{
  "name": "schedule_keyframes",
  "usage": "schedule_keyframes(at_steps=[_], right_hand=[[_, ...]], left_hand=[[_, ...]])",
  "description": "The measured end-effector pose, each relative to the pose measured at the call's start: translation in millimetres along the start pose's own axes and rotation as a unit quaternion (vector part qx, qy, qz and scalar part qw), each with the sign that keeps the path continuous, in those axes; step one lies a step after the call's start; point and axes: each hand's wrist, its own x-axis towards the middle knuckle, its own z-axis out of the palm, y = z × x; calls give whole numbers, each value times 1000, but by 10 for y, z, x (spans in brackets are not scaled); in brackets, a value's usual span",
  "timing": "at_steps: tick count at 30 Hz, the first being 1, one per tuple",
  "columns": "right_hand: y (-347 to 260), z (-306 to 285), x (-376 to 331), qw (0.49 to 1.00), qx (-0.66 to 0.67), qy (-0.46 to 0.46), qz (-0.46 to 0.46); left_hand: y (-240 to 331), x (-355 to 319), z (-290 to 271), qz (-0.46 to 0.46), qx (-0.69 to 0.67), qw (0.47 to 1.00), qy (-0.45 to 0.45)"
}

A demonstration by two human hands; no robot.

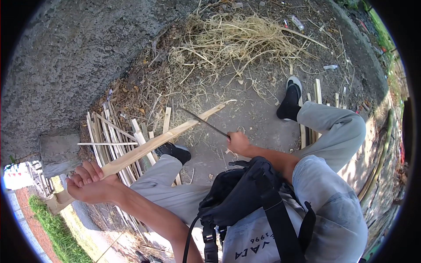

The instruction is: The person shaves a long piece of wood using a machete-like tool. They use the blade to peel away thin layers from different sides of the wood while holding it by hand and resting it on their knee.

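My left hand (pixel 94 184) is closed round the near end of a long, pale split-bamboo slat (pixel 151 142). The slat slants up and to the right across my left leg, and its tapered tip ends over the ground ahead. In my closed right hand (pixel 239 143) is a knife (pixel 210 126) with a narrow dark blade. That blade points up and left and crosses the slat near its far end; whether the edge touches the wood I cannot tell. The knife's handle is mostly hidden by my fingers.
Curly pale shavings (pixel 237 41) lie heaped ahead against the dirt. Several cut slats (pixel 109 144) lie beside my left foot, and more slats (pixel 318 94) are by my right foot. A rough grey concrete wall (pixel 79 57) rises at left. Long poles (pixel 379 153) lie at right.
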Motion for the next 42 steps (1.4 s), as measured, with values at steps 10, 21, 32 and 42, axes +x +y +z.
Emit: schedule_keyframes(at_steps=[10, 21, 32, 42], right_hand=[[-338, -123, -159, 994, -12, -10, -109], [-161, -246, -35, 996, -74, -50, -22], [145, -246, 75, 993, -89, -48, 68], [216, -292, 171, 941, 185, -125, 254]], left_hand=[[8, -5, 6, 1, 2, 1000, 10], [28, -57, 9, 12, 8, 1000, 1], [26, -22, -65, 2, 4, 1000, -7], [-42, 65, -3, -15, 6, 1000, -3]])
